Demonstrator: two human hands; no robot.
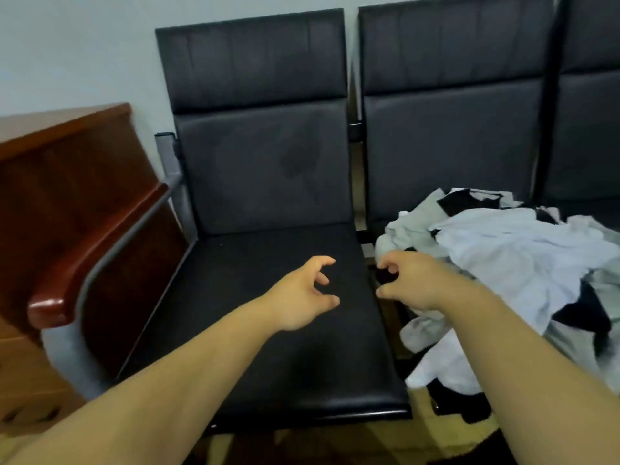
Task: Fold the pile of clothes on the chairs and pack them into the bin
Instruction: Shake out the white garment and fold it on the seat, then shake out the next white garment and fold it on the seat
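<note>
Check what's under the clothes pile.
The pile lies on a chair and hides nearly all of its seat; the backrest shows above it. Some clothes spill over the front edge. Anything lower in the pile is hidden.

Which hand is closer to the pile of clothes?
The right. The right hand is at the left edge of the pile of clothes; the left hand is over the neighbouring black chair seat, apart from the pile.

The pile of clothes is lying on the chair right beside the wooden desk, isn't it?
No. The pile of clothes lies on the next chair to the right, not the one beside the wooden desk, as the head view shows.
</note>
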